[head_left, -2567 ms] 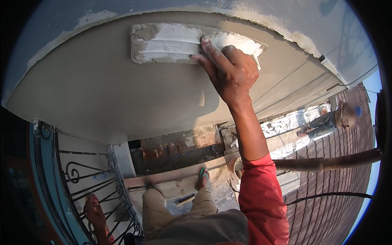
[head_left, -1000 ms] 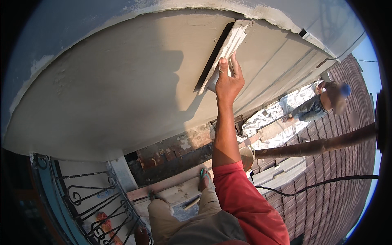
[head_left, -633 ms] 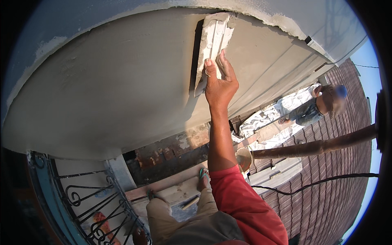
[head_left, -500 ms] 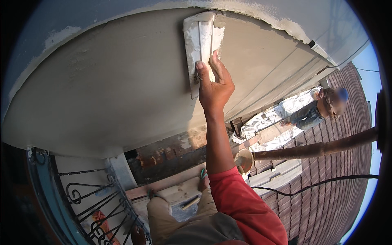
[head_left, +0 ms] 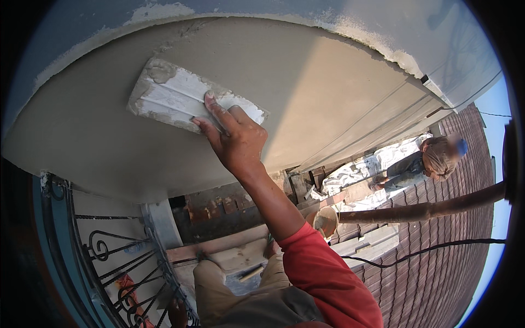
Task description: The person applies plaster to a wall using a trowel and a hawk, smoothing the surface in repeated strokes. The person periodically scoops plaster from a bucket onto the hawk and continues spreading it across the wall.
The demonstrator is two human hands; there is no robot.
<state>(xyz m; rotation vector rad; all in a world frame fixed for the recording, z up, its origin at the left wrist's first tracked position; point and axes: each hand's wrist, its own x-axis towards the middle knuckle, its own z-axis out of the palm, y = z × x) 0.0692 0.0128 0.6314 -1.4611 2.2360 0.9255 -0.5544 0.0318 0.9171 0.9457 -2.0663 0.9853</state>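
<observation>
My right hand, at the end of a red sleeve, is closed on a white plastering float. Thumb and fingers press around the float's raised middle. Grey mortar clings to the board, thickest at its far left end. It lies tilted against a wall of smooth grey plaster, its left end higher than the end by my hand. A brown shape at the lower edge, beside the iron railing, looks like part of my left hand; its fingers cannot be made out.
A scrolled black iron railing stands at lower left. Planks lie under my feet. A bucket sits beside a rusty pole. A black cable crosses the tiled roof. Another person crouches by white sheeting.
My right hand has swept the float leftward across the plaster, turning it from nearly upright to slanted. The person on the roof has shifted posture.
</observation>
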